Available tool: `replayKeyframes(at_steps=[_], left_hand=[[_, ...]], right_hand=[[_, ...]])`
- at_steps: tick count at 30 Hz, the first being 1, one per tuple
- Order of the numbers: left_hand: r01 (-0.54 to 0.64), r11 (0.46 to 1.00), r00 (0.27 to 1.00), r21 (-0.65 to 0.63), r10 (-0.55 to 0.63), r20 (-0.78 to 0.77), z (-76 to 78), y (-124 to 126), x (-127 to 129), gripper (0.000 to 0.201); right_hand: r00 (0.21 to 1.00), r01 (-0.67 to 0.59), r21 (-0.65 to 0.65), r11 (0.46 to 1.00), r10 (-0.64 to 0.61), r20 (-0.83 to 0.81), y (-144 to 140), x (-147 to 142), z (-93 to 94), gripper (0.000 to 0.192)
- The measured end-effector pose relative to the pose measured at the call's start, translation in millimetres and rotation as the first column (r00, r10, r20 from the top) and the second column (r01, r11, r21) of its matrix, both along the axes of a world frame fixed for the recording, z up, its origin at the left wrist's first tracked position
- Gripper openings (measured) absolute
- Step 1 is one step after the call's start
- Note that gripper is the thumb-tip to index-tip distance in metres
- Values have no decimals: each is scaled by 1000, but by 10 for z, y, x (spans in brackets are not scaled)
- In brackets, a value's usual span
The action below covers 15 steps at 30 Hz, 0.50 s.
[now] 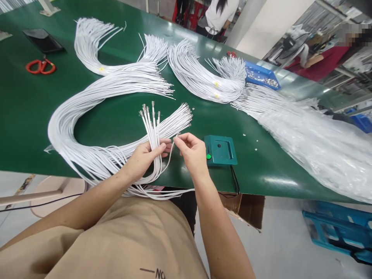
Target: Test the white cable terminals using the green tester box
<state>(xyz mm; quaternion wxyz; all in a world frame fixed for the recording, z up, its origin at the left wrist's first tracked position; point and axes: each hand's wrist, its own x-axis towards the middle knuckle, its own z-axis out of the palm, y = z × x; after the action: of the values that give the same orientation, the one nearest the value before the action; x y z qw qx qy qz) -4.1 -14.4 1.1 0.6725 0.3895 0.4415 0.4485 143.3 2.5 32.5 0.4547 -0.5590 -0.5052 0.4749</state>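
My left hand (145, 157) is closed round a small bunch of white cables (155, 133), whose bare metal-tipped ends point up and away from me. Between the thumb and forefinger of my right hand (193, 151) is the end of a single white cable (171, 155) that curves up from below the bunch. The tip itself is mostly hidden by the fingers. A large white cable bundle (62, 116) bends in a C on the table, its cut ends just behind my hands. Right of my right hand stands a small green device (221, 151) with a lit green button.
On the green table (122, 116) lie red-handled scissors (40, 66), a black tray-like object (43, 40), more cable bundles (200, 77), a blue tray of small metal parts (261, 75) and plastic-wrapped cables (316, 135). Other people (219, 17) are beyond the table. Blue stools (340, 228) stand at lower right.
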Motion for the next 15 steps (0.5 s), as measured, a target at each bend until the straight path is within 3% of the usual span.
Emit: replayKeyframes(at_steps=[3,6,15], left_hand=[[-28,998,999,56,26,38,-32,64,12,26],[-42,997,999,67,44,-27,-59,79,26,28],[22,999,994,39,-18,-112,44,43,12,28]], right_hand=[[999,-42,-53,998,41,-20,-45,-39,-44,19],[998,-49,-96,994,46,-30,-60,-62,-66,20],[965,89,-118,989,-115,-236,-95,-133,-124,18]])
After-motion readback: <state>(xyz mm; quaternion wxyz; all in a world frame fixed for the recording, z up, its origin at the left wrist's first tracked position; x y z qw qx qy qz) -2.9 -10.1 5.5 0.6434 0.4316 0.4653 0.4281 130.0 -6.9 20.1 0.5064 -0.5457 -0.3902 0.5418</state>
